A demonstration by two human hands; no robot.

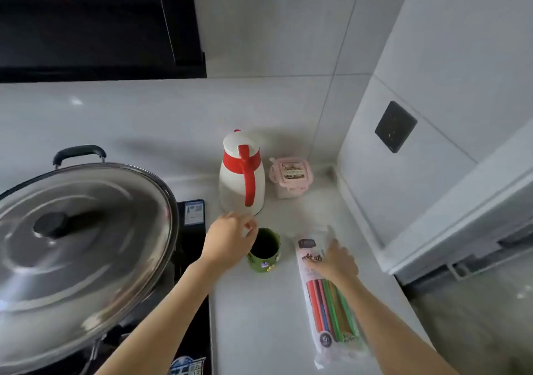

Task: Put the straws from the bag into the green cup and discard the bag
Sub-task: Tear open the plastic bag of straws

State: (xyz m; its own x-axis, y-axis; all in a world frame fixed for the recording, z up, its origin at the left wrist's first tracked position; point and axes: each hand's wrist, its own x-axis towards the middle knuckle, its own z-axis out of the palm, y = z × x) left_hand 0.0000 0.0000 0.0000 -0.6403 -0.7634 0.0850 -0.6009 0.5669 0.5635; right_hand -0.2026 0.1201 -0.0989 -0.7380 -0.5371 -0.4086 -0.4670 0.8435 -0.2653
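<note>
A small green cup [264, 255] stands upright and empty on the white counter. My left hand [230, 239] hovers at its left rim, fingers loosely curled, holding nothing. To the right lies a clear plastic bag [326, 302] of coloured straws [328, 305], lengthwise towards me. My right hand [334, 259] rests flat on the bag's upper part with fingers spread, covering some of its label.
A white and red thermos jug [242, 175] and a pink lidded box [290, 177] stand behind the cup. A large steel wok lid [80, 230] sits on the black stove at left. White wall and cabinet [432, 144] close off the right side.
</note>
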